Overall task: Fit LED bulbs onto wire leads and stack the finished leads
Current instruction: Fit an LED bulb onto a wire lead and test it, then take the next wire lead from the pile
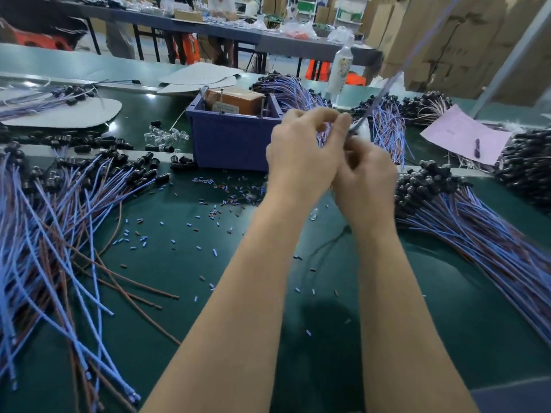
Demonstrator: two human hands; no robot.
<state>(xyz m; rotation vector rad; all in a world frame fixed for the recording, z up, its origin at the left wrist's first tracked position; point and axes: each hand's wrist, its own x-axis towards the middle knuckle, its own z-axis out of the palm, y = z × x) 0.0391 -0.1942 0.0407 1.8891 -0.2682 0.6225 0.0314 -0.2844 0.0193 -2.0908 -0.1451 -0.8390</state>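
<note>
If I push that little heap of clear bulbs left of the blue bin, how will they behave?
The clear bulbs look small and rounded, so they would probably scatter and roll on the smooth green mat. Their glossy shells suggest they may slip from a pinch. Being so small, they are likely very light.

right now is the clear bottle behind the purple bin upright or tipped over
Upright: the clear bottle stands on its base, neck end up, beyond the purple bin.
</note>
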